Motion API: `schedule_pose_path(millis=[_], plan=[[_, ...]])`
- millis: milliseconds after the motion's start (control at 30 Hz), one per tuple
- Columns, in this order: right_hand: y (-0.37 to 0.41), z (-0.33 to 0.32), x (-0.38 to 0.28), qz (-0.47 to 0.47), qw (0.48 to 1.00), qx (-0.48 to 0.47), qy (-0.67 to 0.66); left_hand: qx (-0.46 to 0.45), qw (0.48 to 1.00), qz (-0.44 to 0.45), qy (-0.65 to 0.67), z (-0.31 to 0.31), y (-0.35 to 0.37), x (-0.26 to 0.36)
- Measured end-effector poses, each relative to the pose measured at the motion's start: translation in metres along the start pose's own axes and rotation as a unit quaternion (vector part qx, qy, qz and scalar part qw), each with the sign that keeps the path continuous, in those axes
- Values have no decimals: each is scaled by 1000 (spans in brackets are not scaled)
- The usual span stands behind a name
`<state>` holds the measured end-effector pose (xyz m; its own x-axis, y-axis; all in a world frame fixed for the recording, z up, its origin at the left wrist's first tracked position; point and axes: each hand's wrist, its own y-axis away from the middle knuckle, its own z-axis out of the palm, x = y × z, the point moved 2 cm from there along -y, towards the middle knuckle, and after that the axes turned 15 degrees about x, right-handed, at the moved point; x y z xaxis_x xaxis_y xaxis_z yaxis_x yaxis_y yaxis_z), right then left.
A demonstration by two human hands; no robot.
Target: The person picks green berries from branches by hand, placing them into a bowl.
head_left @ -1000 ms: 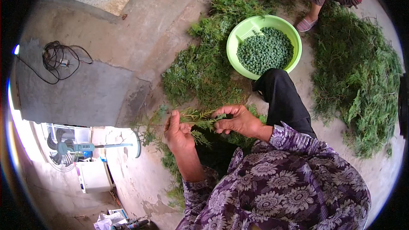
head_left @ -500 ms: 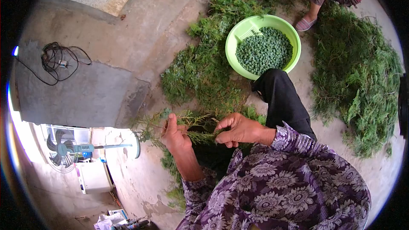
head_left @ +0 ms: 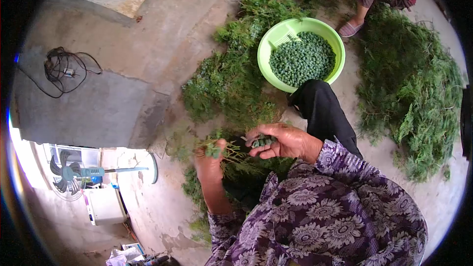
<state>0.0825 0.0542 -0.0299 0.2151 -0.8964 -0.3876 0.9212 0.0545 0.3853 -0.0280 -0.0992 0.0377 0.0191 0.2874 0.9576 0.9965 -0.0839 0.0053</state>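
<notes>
My left hand (head_left: 210,160) grips a thin green sprig (head_left: 231,155), whose twigs stick out toward the right. Close by on the right, my right hand (head_left: 286,140) is cupped, its fingers curled around several small green berries (head_left: 263,141). Beyond my knee stands a light green basin (head_left: 264,64) with many round green berries (head_left: 300,59) in it. A leafy pile of cut branches (head_left: 226,79) lies left of the basin and reaches down behind my hands.
Another big branch heap (head_left: 409,88) lies at the right. A person's foot in a shoe (head_left: 350,29) rests beside the basin. At the left are a coiled black cable (head_left: 64,71), a standing fan (head_left: 69,171) and a white box (head_left: 104,205).
My right hand has turned and now shows berries in its curled fingers. My left hand has shifted slightly right with the sprig, and its raised finger has folded in.
</notes>
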Motion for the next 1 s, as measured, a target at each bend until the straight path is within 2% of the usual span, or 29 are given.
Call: schedule_pose_path(millis=[67,133,200,300,400,433,467,533,600,667,733,900,1000], plan=[[-5,-3,3,-1,1000,0,-3,-29,999,-14,15,2,-2,-14],[-8,-5,4,5,999,-4,-50,-112,992,-59,3,16,7,-6],[-8,-3,4,17,998,12,-63,-113,992,-58,-13,22,14,-3],[-10,-3,6,28,997,26,-68,-109,994,7,6,32,19,-10],[-14,-5,7,26,998,14,-59,-145,989,-8,-28,43,18,-18],[-15,-4,8,23,998,4,-57,-161,987,-17,2,46,21,-15],[-12,1,8,23,998,4,-58,-161,987,-17,2,48,22,-16],[-4,6,5,3,993,100,-63,-154,986,-50,-33,51,23,-19],[-10,-1,6,2,995,82,-63,-156,985,-53,-55,56,23,-20],[-12,-2,6,1,996,64,-61,-182,983,-14,-12,60,22,-25],[-11,-1,6,0,998,46,-41,-171,985,-6,-30,62,23,-24],[-8,0,7,5,994,91,-63,-136,989,26,-55,65,22,-23],[-14,-12,13,21,993,84,-77,-128,992,4,0,57,15,-32]])
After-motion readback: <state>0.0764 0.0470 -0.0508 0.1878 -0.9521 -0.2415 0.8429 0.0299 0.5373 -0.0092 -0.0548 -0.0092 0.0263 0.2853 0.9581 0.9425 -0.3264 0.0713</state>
